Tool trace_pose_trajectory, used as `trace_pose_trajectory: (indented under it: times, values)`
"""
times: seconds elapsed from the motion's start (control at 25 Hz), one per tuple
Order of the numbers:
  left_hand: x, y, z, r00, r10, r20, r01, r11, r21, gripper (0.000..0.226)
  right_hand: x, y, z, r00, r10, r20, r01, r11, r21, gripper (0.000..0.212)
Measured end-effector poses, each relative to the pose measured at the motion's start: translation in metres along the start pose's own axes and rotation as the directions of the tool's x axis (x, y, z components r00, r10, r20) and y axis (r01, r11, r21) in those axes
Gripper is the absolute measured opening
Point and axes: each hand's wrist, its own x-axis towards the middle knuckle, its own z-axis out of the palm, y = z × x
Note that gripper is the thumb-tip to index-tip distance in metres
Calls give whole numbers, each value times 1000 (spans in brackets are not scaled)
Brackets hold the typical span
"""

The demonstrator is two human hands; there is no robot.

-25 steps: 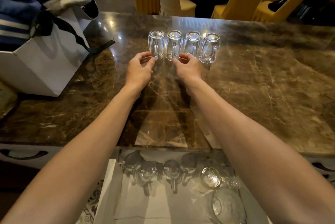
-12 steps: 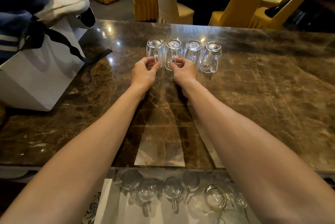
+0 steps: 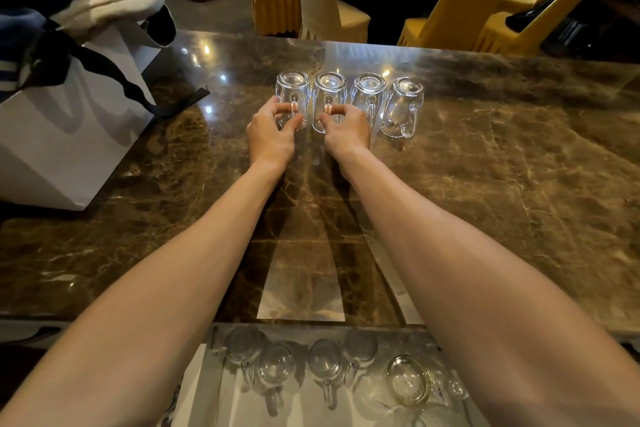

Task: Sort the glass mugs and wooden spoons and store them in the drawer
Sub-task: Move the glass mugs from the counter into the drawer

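Reaching out over the brown marble worktop (image 3: pixel 485 201), both bare arms are stretching toward a row of four glass mugs. The mugs are standing upside down, side by side, with their handles pointing to 6 o'clock.

The left hand (image 3: pixel 272 136) is closing its grip on the first mug (image 3: pixel 292 94), at the 9 o'clock end of the row. Its forefinger and thumb are pinching the handle. The right hand (image 3: pixel 348 134) is doing likewise with the second mug (image 3: pixel 329 92), just beside the first at its 3 o'clock. Here the forefinger is hooking over the handle and the thumb is pressing in from below. Both mugs appear to be resting rim-down on the worktop.

The third mug (image 3: pixel 369 94) is standing just at 3 o'clock of the second, its lower part hiding behind the right knuckles. The fourth mug (image 3: pixel 401 108) is ending the row, untouched.

At 6 o'clock, below the worktop's near edge, the drawer (image 3: pixel 207 392) is standing open with a pale liner showing. Four stored mugs (image 3: pixel 323 362) are sitting in it upside down in a loose row. A round glass piece (image 3: pixel 408 380) is lying at their 3 o'clock, and its kind is hard to tell.

At 9 o'clock a white bag (image 3: pixel 69 136) with black ribbon handles is standing on the worktop, blue and cream cloth bulging from it. Yellow-covered chairs (image 3: pixel 277 1) are lining up at 12 o'clock beyond the far edge.
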Motion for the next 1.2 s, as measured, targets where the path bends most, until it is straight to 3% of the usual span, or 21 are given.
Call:
trace_pose_trajectory:
  times: [0.36,1.2]
  values:
    - [-3,0,-7,1000,10,19,-8,995,-98,25,-3,3,-1,999,-36,4,36,999,-12,21]
    - [-71,23,-49,996,79,42,-71,985,-157,30,-76,8,-55,966,-240,100,220,960,174,12]
